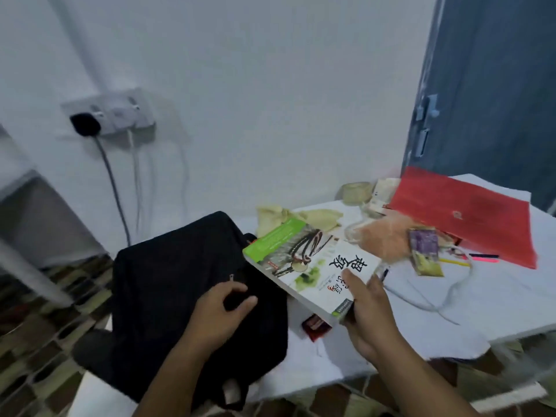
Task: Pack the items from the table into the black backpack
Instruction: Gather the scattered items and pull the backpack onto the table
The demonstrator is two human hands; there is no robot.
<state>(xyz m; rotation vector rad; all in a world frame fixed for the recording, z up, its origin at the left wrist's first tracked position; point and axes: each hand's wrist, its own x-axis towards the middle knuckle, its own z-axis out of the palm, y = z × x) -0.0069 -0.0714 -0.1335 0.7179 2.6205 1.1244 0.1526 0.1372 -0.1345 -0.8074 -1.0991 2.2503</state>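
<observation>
A: Where are the hands?

B: The right hand [365, 314] reaches in from five o'clock and grips a paperback book [313, 269] by its near corner, thumb lying on the cover, the other fingers [350, 319] curled beneath and pinching it. The book is tilted, its far end at ten o'clock above the edge of the black backpack [186, 296].

A: And the left?

B: The left hand [219, 308] comes in from six o'clock and rests on the backpack's front, fingers [243, 303] and thumb loosely curled, pinching the dark fabric just below a small zipper pull [231, 277].

A: Where does the backpack sit?

B: Upright at the counter's [496, 305] nine o'clock end, leaning off its edge.

A: What else is around?

B: A red folder [469, 215] at two o'clock, with pencils [469, 260] just beside it; a purple-and-green packet [425, 254], a blurred orange item [382, 236], pale cloth [301, 218] behind the book, a white cord [436, 305] looping across, and a small red packet [316, 325] beneath the book's near corner. A wall socket [111, 115] with plugs sits at ten o'clock.
</observation>
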